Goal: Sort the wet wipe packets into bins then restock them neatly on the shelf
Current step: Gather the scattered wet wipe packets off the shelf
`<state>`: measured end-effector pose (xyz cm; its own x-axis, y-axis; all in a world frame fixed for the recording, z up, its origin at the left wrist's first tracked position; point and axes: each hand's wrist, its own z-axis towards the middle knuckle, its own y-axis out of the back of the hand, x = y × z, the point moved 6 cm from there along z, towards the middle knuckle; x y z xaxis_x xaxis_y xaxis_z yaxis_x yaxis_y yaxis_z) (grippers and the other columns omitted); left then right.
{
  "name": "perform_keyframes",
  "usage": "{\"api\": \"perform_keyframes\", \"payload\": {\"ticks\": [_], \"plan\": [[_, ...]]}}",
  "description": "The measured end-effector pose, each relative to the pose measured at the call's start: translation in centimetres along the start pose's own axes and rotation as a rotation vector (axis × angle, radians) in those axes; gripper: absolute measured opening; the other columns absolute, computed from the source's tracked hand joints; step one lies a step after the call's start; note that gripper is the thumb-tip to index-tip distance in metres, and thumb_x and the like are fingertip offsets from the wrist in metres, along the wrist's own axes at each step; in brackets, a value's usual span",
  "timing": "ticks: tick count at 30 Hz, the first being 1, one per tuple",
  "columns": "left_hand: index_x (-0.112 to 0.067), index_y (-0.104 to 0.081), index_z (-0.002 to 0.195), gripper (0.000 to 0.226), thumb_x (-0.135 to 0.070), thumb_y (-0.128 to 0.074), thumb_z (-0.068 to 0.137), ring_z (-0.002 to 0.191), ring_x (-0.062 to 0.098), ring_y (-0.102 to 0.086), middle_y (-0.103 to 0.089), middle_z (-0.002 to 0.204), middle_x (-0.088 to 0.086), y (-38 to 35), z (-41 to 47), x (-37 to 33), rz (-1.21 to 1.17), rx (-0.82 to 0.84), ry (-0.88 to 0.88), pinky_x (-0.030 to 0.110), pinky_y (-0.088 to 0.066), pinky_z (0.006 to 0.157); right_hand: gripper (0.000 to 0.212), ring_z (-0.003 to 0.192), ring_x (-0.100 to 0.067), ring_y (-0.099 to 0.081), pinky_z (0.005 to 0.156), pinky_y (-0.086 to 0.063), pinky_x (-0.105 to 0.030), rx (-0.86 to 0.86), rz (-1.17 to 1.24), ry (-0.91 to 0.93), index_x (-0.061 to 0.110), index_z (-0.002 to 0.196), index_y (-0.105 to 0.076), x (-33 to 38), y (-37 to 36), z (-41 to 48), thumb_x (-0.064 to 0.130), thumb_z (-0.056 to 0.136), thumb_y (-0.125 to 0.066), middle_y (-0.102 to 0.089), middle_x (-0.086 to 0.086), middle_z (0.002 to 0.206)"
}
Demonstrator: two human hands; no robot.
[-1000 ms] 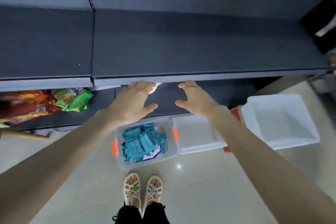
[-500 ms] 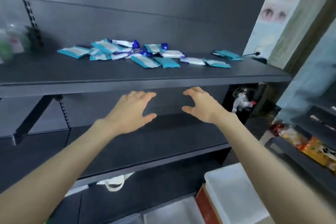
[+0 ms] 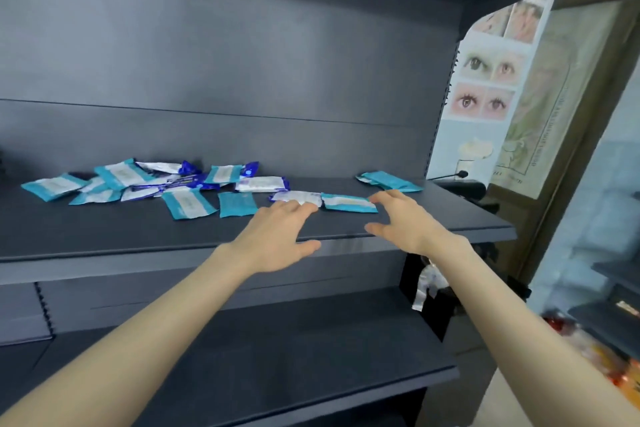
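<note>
Several wet wipe packets lie scattered on a dark grey shelf (image 3: 104, 236): teal ones (image 3: 187, 203) and white-and-dark-blue ones (image 3: 261, 184). My left hand (image 3: 277, 239) reaches over the shelf's front edge with straight fingers, its fingertips at a white packet (image 3: 298, 196). My right hand (image 3: 403, 218) is spread open beside a teal packet (image 3: 348, 203), fingertips near its right end. Neither hand holds anything. Another teal packet (image 3: 391, 180) lies at the far right of the shelf.
A lower shelf (image 3: 311, 357) juts out beneath my arms. The shelf unit's back panel (image 3: 242, 62) rises behind the packets. To the right are a wall poster (image 3: 491, 80), a door frame (image 3: 588, 97) and orange snack packs (image 3: 602, 357) on another rack.
My view has swung up from the floor bins to the upper shelf. Both hands have risen and reached forward onto the shelf, arriving at the two nearest packets.
</note>
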<state>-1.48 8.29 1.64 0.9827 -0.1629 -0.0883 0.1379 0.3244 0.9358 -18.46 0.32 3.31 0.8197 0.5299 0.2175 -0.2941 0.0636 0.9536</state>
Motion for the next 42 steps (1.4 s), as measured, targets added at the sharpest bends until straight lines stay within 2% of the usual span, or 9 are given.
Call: {"api": "perform_keyframes", "payload": {"ticks": [7,12,19,23,26,33,36,40,42], "plan": [[-0.021,-0.039,0.137,0.053,-0.046,-0.051,0.092,0.117,0.024,-0.047,-0.051,0.129,0.005,-5.4,12.5,0.1,-0.047,0.049,0.019,0.038,-0.039,0.096,0.057,0.130,-0.026,-0.040,0.104,-0.035,-0.035,0.007,-0.009,-0.034,0.014,0.142,-0.037,-8.3,-0.3,8.3,0.033,0.093,-0.058,-0.037,-0.006,0.145],[-0.019,-0.038,0.139,0.054,-0.044,-0.052,0.093,0.123,0.027,-0.043,-0.045,0.135,0.007,-10.1,20.3,1.3,-0.096,0.172,0.110,0.039,-0.038,0.100,0.055,0.130,-0.026,-0.040,0.106,-0.035,-0.035,0.034,0.011,-0.060,0.013,0.140,-0.040,-14.5,-1.2,13.9,0.034,0.093,-0.058,-0.040,-0.009,0.143],[-0.026,-0.026,0.147,0.069,-0.059,-0.046,0.090,0.137,0.029,-0.031,-0.036,0.147,0.007,-15.8,25.7,2.4,-0.034,0.383,0.295,0.052,-0.014,0.113,0.058,0.130,-0.027,-0.040,0.104,-0.034,-0.033,0.089,0.119,-0.082,0.011,0.143,-0.036,-22.6,-3.3,19.9,0.038,0.095,-0.055,-0.038,-0.011,0.145],[-0.015,-0.047,0.132,0.077,-0.068,-0.058,0.077,0.122,0.028,-0.043,-0.047,0.129,0.010,-16.5,28.3,2.0,-0.023,0.250,0.429,0.038,-0.033,0.101,0.060,0.131,-0.026,-0.040,0.103,-0.032,-0.031,0.144,0.178,-0.038,0.010,0.143,-0.034,-25.5,-4.8,23.2,0.039,0.095,-0.054,-0.040,-0.011,0.144],[-0.013,-0.050,0.125,0.082,-0.068,-0.068,0.067,0.114,0.026,-0.048,-0.048,0.122,0.008,-17.8,30.1,1.2,-0.136,0.182,0.507,0.034,-0.041,0.091,0.063,0.134,-0.028,-0.036,0.107,-0.031,-0.034,0.143,0.211,-0.019,0.009,0.145,-0.032,-27.1,-5.4,26.1,0.042,0.095,-0.053,-0.038,-0.012,0.146],[-0.027,-0.038,0.109,0.068,-0.068,-0.070,0.065,0.102,0.024,-0.054,-0.054,0.113,0.003,-19.6,34.2,1.9,-0.331,0.076,0.544,0.034,-0.044,0.085,0.068,0.129,-0.032,-0.042,0.104,-0.037,-0.041,0.103,0.280,-0.049,0.006,0.140,-0.035,-28.7,-6.6,32.3,0.050,0.091,-0.055,-0.043,-0.016,0.140],[-0.021,-0.043,0.114,0.063,-0.062,-0.068,0.073,0.102,0.019,-0.054,-0.055,0.116,0.004,-20.8,36.2,2.8,-0.409,0.087,0.527,0.029,-0.043,0.080,0.077,0.125,-0.030,-0.045,0.100,-0.040,-0.038,0.124,0.278,-0.087,0.007,0.137,-0.037,-29.4,-7.6,34.2,0.053,0.082,-0.066,-0.046,-0.013,0.136],[-0.013,-0.047,0.109,0.056,-0.053,-0.069,0.077,0.094,0.016,-0.055,-0.056,0.115,0.007,-21.7,38.8,3.8,-0.517,0.088,0.525,0.025,-0.043,0.073,0.057,0.099,-0.020,-0.060,0.084,-0.048,-0.030,0.218,0.448,-0.150,0.006,0.114,-0.056,-30.8,-8.4,35.6,0.040,0.075,-0.079,-0.064,-0.006,0.115],[-0.013,-0.045,0.106,0.054,-0.049,-0.071,0.077,0.091,0.016,-0.054,-0.055,0.113,0.008,-21.9,40.3,3.9,-0.558,0.073,0.511,0.025,-0.041,0.068,0.050,0.097,-0.019,-0.064,0.090,-0.050,-0.034,0.233,0.531,-0.168,0.010,0.104,-0.059,-31.7,-8.4,35.7,0.038,0.071,-0.083,-0.068,-0.005,0.109]]}}
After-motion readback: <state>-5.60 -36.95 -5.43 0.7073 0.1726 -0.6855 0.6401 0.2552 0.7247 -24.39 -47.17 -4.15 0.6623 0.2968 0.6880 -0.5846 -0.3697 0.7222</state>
